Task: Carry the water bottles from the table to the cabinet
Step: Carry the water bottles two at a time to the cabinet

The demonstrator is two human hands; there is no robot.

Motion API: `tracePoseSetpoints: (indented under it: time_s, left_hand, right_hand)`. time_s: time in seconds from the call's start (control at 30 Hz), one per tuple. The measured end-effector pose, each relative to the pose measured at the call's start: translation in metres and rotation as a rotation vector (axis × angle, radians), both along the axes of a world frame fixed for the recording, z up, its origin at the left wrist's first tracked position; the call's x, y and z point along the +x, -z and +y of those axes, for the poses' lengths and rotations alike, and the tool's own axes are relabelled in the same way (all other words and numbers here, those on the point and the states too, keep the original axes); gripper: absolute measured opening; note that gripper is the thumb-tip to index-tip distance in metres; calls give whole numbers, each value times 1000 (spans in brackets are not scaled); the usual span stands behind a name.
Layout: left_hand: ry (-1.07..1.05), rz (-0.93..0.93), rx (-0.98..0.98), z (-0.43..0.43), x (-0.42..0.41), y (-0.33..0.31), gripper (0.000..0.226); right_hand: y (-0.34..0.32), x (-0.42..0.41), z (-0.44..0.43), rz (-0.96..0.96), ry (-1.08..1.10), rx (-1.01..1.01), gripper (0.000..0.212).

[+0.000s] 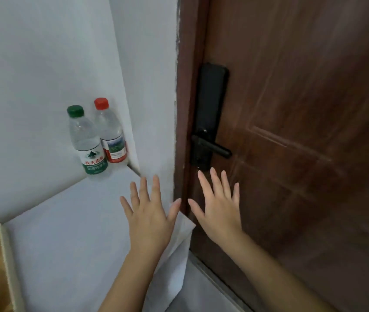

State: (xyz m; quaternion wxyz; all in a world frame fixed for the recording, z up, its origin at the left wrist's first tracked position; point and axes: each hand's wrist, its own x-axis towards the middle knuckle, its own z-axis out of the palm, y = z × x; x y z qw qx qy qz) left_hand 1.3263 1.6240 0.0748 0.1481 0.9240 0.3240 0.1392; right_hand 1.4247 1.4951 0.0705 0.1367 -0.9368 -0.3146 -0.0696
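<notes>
White wall (32, 64), brown wooden door (303, 109) — black lever lock (212, 91)

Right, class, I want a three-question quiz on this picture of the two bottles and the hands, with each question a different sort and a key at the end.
1. Multiple choice: which cap colour stands nearer the door? A red, B green, C blue.
2. True or false: each hand holds a bottle.
3. Fill in: both bottles stand ____ on the white top.
Key:
1. A, the red-capped bottle.
2. False: the left hand and right hand are spread and hold nothing.
3. Upright; the green-capped bottle stands beside the red-capped one.
</notes>
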Motion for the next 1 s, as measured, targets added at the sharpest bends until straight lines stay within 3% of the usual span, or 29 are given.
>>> tracePoseSetpoints:
  time_s: [0.4, 0.57, 1.0]
  left_hand:
    - [665, -47, -120, -134, -3, -3, 78]
    - [933, 2, -55, -205, -19, -5, 77]
    - [1406, 111, 29, -392, -154, 20, 76]
  right_hand:
    - [10, -80, -186, 46, 553, -22, 71]
    - [16, -137, -265, 53, 723, -22, 69]
    - [45, -356, -421, 238, 1112, -70, 70]
